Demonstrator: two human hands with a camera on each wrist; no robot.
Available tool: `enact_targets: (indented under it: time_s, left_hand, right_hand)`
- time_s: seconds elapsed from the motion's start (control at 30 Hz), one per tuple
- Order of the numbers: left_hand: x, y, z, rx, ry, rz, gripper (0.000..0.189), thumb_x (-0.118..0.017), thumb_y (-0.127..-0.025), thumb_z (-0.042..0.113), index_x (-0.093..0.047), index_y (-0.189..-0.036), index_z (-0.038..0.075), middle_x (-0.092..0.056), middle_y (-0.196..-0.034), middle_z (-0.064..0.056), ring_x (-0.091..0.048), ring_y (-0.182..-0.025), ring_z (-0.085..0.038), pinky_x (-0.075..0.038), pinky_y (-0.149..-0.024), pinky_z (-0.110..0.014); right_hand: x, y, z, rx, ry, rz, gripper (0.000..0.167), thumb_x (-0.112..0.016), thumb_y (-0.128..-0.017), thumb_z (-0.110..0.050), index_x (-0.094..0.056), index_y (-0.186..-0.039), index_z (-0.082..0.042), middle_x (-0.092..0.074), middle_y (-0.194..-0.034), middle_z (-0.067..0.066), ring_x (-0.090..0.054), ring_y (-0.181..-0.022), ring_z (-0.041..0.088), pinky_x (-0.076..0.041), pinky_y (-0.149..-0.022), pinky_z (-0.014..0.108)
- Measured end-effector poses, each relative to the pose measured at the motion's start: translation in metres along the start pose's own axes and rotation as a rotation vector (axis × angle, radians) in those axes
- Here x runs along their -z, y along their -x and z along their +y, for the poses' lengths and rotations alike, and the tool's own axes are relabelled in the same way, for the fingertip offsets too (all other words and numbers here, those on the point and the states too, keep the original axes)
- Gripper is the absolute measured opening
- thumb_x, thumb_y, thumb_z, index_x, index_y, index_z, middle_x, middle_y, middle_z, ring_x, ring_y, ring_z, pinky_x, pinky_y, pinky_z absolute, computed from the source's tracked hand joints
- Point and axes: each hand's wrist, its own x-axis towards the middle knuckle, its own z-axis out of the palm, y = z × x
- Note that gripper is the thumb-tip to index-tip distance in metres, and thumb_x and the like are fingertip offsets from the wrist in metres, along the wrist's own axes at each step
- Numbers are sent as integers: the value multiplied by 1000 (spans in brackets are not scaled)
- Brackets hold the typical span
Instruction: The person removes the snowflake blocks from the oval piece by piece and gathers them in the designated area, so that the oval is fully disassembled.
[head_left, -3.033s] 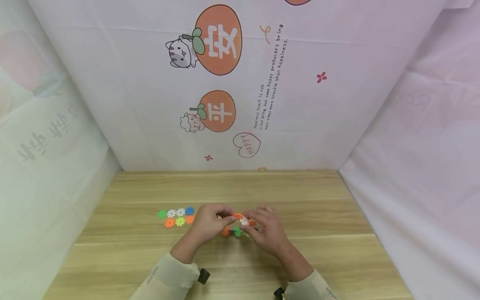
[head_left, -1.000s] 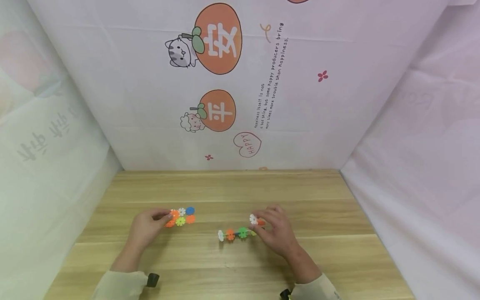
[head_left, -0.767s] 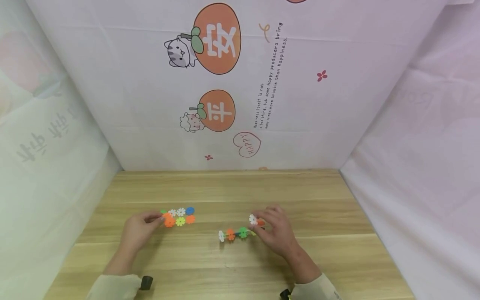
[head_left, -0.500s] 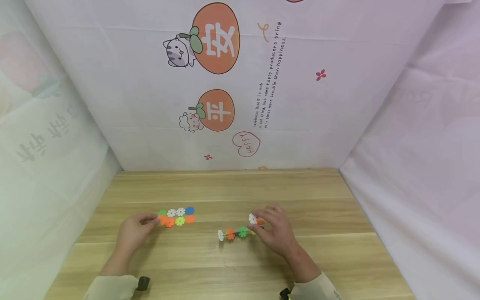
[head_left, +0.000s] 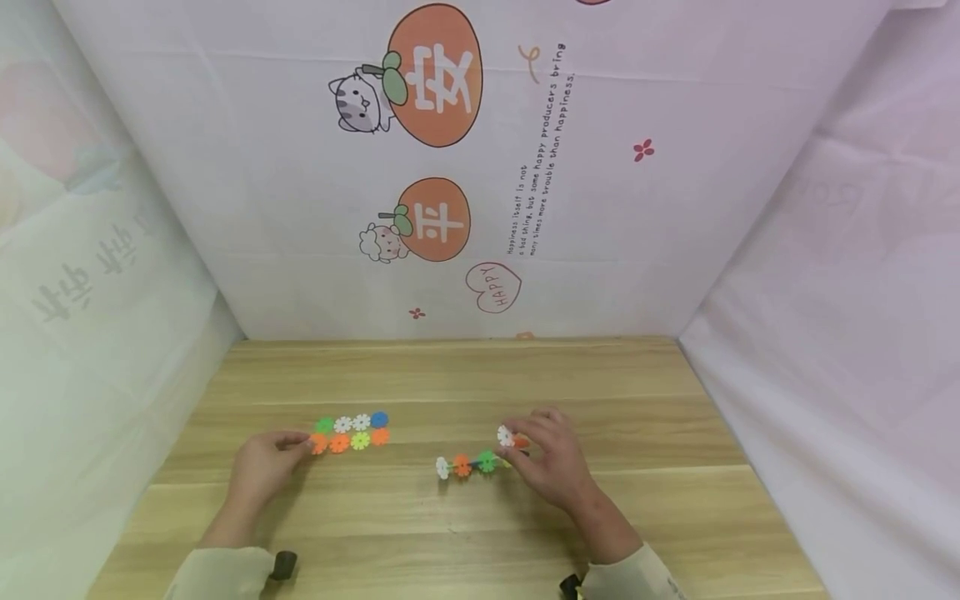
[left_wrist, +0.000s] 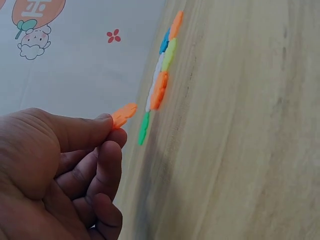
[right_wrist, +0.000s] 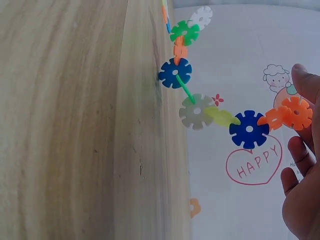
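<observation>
My left hand (head_left: 262, 471) pinches an orange notched snowflake disc (left_wrist: 124, 115) between thumb and forefinger. In the head view this disc is at the left end of the near row of loose discs, just below a green disc (head_left: 324, 425). My right hand (head_left: 553, 462) grips one end of a chain of interlocked snowflake discs, near a white disc (head_left: 506, 436). The chain, with dark blue (right_wrist: 249, 129), grey, yellow, green and orange discs, bends away from the fingers. Its far end carries another white disc (head_left: 442, 468). My palm hides part of the gripped end.
Two short rows of loose discs lie flat on the wooden table (head_left: 480, 533), among them a blue disc (head_left: 379, 420) and a yellow disc (head_left: 361, 441). A printed white cloth (head_left: 600, 250) stands behind the table, with more cloth at both sides.
From beside the right hand, my left hand has moved left with the orange disc, over the rows to their left end. My right hand has shifted slightly right with the chain.
</observation>
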Motion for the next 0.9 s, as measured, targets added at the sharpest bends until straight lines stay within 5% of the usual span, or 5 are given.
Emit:
enact_targets:
  time_s: [0.43, 0.9]
  left_hand:
    - [-4, -7, -7, 14, -13, -11, 35, -68, -101, 33, -76, -116, 3, -72, -122, -21, -62, -117, -46, -51, -92, -59]
    - [-4, -12, -9, 29, -63, -24, 35, -68, -100, 37, -78, -111, 5, -74, -116, -18, -64, -112, -43, -51, -86, -56]
  right_hand:
    - [0, -2, -2, -9, -6, -9, 36, -92, -78, -22, -79, -111, -14, -77, -104, -6, -58, -96, 15, -42, -88, 41]
    - [-1, -2, 0, 5, -15, 2, 36, -92, -79, -23, -79, -111, -14, -77, -104, -7, -58, -94, 15, -42, -87, 40]
